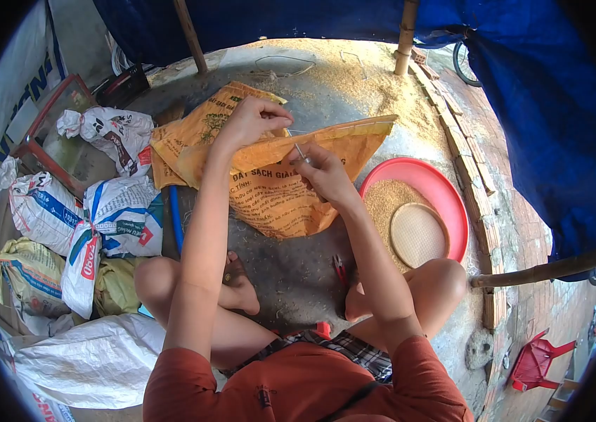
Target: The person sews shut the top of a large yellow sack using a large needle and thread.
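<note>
An orange printed woven sack (pixel 287 204) lies across the floor in front of me, its upper edge raised between my hands. Along that edge runs a white thread (pixel 344 128). My left hand (pixel 254 125) is over the sack's edge, thumb and fingers pinched together at the thread's near end. Lower and to the right, my right hand (pixel 326 174) is closed around a thin metal tool (pixel 301 152), its tip sticking up at the sack's edge. The tool's other end is hidden by the fingers, so its kind I cannot tell.
Several filled sacks (pixel 124 214) lie at the left. A pink basin (pixel 458 211) with grain and a round sieve (pixel 419 235) stands at the right. Red-handled pliers (pixel 340 269) lie between my feet. Bricks (pixel 477 204) edge the floor; a red stool (pixel 538 362) is beyond.
</note>
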`<state>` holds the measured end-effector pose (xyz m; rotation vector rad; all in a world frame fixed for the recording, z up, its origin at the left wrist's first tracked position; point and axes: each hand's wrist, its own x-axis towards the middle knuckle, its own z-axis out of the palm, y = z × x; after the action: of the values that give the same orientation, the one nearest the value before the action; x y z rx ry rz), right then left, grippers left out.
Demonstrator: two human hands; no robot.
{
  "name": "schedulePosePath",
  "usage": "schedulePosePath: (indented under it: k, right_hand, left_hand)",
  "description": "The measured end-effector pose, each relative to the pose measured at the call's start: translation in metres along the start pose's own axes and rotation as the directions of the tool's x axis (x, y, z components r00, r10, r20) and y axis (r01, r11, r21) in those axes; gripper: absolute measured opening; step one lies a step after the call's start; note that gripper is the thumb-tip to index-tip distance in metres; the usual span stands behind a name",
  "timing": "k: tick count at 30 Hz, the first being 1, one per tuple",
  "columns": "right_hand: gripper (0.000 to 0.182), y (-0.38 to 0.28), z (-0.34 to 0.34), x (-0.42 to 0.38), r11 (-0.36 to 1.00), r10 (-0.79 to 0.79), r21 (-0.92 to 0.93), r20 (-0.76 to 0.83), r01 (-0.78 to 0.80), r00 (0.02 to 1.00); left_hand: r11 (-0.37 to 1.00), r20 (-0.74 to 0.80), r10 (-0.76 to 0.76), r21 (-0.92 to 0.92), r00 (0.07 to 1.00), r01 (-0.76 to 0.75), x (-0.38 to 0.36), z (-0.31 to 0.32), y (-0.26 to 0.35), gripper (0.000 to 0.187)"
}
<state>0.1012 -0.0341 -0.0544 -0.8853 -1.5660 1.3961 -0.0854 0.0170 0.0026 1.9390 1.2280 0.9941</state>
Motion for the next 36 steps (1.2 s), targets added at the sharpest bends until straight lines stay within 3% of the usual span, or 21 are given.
schedulePosePath:
  k: [3,6,9,12,16,21,28,34,36]
  right_hand:
    - [0.014,-0.005,-0.002,-0.002,1.000,0.014,0.010,0.026,-0.014,1.000]
    - [0.016,-0.018,-0.002,-0.007,0.994,0.104,0.029,0.025,-0.105,0.994]
    - [0.019,-0.018,-0.002,-0.005,0.982,0.147,0.109,0.045,-0.152,0.988]
    - [0.021,-0.016,-0.001,-0.004,0.982,0.143,0.124,0.031,-0.145,0.989]
    - [0.021,-0.008,0.000,0.000,0.966,0.104,0.231,0.061,-0.115,0.993]
    - [0.018,-0.015,-0.001,-0.001,0.866,0.221,0.430,0.128,-0.255,0.967]
    - [0.023,-0.012,-0.005,-0.001,0.846,0.207,0.464,0.167,-0.262,0.964]
    - [0.024,-0.013,-0.004,0.000,0.857,0.190,0.459,0.143,-0.235,0.971]
    - [0.019,-0.017,-0.003,0.000,0.857,0.198,0.463,0.112,-0.228,0.974]
  left_hand:
    - [0.992,0.048,-0.123,-0.028,0.991,0.124,0.004,-0.002,-0.013,0.015]
    - [0.986,0.095,-0.107,-0.118,0.990,0.118,0.003,-0.004,-0.019,0.013]
    - [0.989,0.069,-0.109,-0.097,0.992,0.115,0.001,-0.007,-0.020,0.010]
    - [0.995,0.045,-0.026,-0.093,0.999,0.030,-0.003,-0.008,-0.017,0.007]
    - [0.996,0.098,-0.056,-0.061,0.994,0.062,-0.005,-0.009,-0.014,0.009]
    - [0.994,0.105,-0.096,-0.047,0.990,0.102,-0.006,-0.009,-0.011,0.010]
    - [0.995,0.126,-0.078,-0.049,0.989,0.085,-0.003,-0.007,-0.014,0.010]
    - [0.995,0.052,-0.079,-0.048,0.995,0.082,-0.006,-0.009,-0.012,0.006]
    - [0.997,-0.031,-0.002,-0.079,1.000,0.000,-0.007,-0.006,-0.011,0.005]
